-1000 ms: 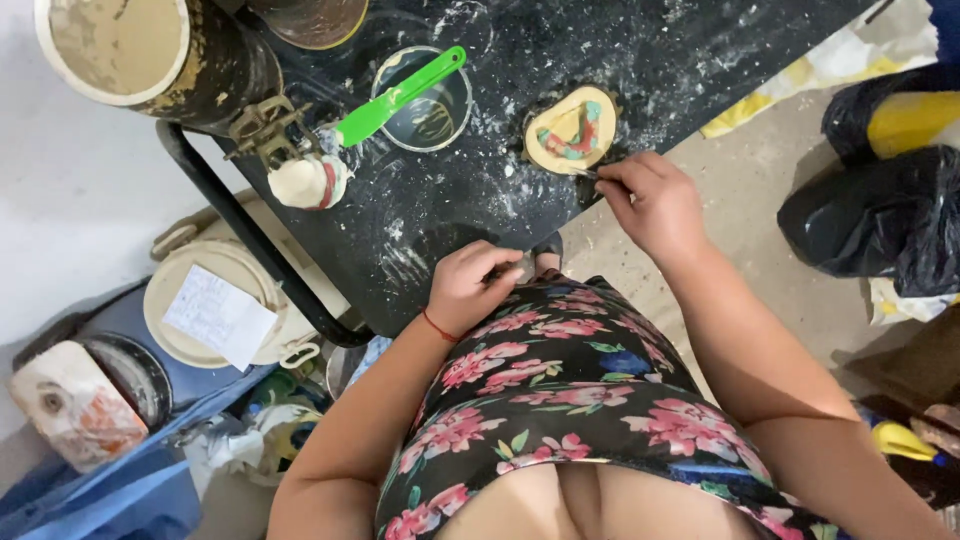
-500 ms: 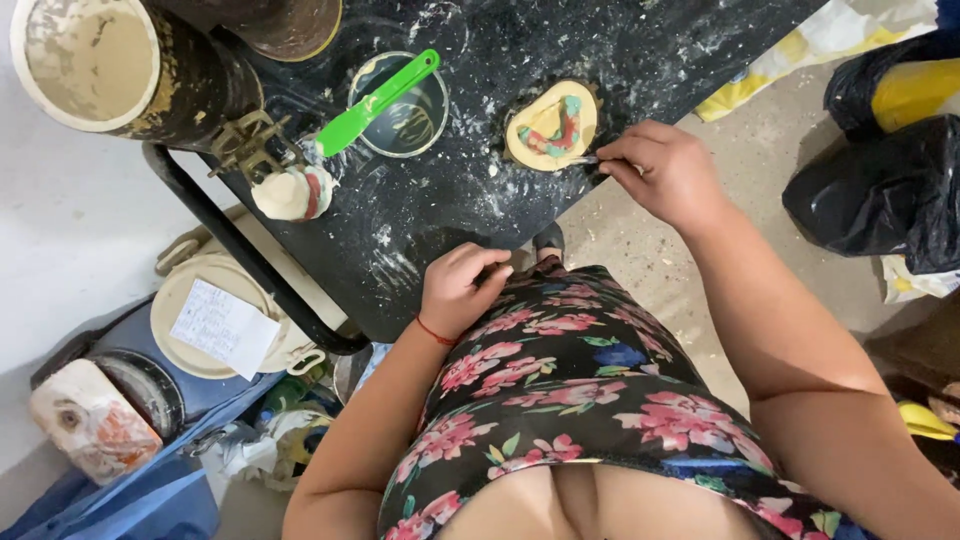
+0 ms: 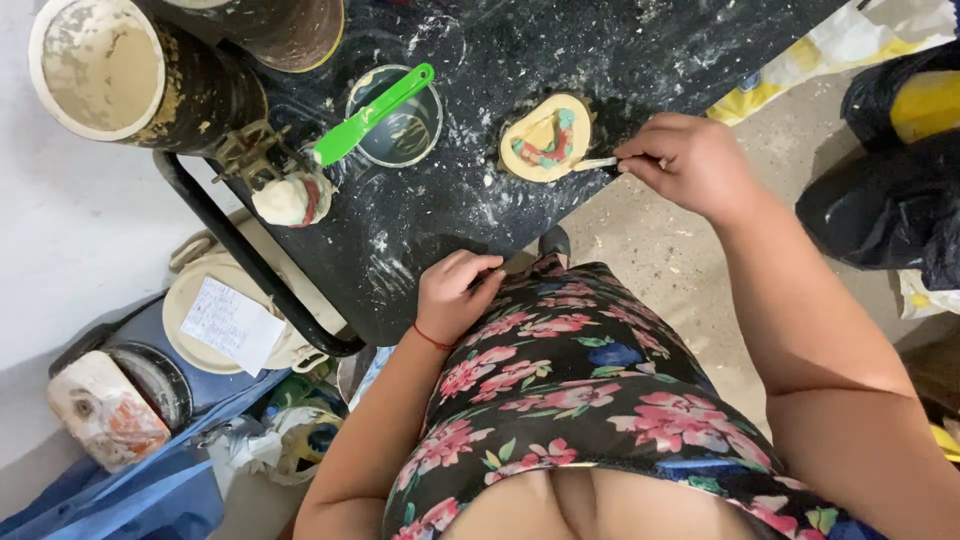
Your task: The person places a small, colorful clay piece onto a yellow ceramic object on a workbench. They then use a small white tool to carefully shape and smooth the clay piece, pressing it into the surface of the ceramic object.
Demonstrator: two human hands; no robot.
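On black dusty worktop [image 3: 620,60]: right hand [image 3: 690,165] grip pinches thin white tool [image 3: 597,163] against yellow dental cast [image 3: 545,137]; left hand [image 3: 455,295] grip clenched, empty, at worktop edge.

I count two buckets [image 3: 100,65], one bowl [image 3: 395,115] with one green spatula [image 3: 372,112], one plaster cast [image 3: 545,137].

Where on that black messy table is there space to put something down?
The widest bare patch on the black table is the far side, beyond the yellow mould and the right hand. A smaller one lies between the mould, the left hand and the cup with the green spatula. The corner with the buckets is crowded.
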